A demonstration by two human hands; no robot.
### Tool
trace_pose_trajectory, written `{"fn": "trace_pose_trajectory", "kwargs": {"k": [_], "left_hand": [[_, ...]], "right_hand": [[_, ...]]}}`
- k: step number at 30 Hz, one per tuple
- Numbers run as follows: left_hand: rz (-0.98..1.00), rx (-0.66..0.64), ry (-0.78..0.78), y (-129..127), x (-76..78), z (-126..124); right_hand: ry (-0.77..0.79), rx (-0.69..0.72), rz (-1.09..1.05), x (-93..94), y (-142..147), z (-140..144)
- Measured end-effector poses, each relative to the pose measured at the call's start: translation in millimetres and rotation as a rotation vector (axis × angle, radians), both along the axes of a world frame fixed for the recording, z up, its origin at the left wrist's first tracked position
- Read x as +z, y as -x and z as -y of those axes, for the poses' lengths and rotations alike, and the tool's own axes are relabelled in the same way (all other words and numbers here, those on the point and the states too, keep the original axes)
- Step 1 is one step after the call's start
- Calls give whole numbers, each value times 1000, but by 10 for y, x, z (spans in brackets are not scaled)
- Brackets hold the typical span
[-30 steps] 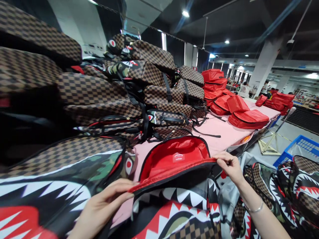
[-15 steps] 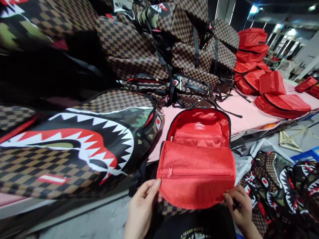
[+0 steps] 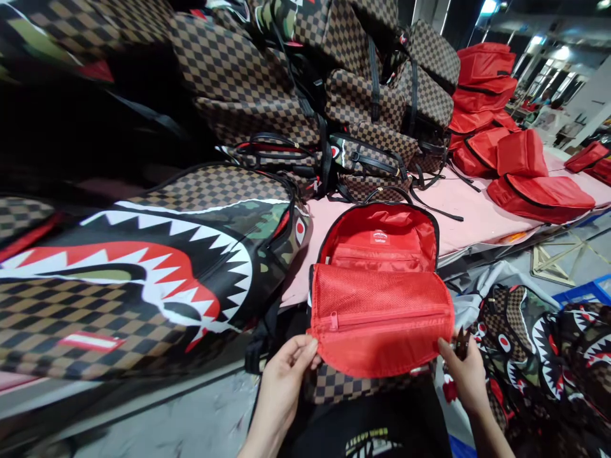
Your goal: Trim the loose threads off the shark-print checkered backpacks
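Faces piled checkered bags [image 3: 258, 76] on pink table [image 3: 453, 235], with shark-print bag [image 3: 157, 273] at left. Holds open backpack [image 3: 353, 243] at table's near edge by red panel [image 3: 384, 324], pinching lower right edge with right hand [image 3: 468, 376], lower left edge with left hand [image 3: 286, 372] near zip pull [image 3: 334, 320].

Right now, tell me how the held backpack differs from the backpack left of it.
The held backpack gapes open, red lining showing; the left backpack lies with its shark-mouth print upward. The left hand and right hand hold the held backpack; neither touches the left backpack. Both show checks.
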State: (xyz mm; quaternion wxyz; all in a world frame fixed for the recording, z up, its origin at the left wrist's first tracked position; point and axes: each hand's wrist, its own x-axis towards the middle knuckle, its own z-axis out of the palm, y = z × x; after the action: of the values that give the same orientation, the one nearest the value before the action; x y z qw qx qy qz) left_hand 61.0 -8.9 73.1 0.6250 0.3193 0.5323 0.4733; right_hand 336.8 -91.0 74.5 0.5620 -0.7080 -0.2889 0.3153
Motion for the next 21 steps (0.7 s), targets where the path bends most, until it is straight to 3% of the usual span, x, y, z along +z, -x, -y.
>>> {"fn": "trace_pose_trajectory", "kwargs": {"k": [3,5,14,21], "left_hand": [[5,-16,5,22,-38,-9],[9,-24,12,38,-58,-15],[-21,-46,-2,57,-74,-8],[-362,6,-162,79,155,-180]], "right_hand": [[35,105,-330,-90,14,-6],[-12,134,-410,-167,27,8],[-57,206,-387,-246,3,19],[-3,168,-376,-222,51,39]]}}
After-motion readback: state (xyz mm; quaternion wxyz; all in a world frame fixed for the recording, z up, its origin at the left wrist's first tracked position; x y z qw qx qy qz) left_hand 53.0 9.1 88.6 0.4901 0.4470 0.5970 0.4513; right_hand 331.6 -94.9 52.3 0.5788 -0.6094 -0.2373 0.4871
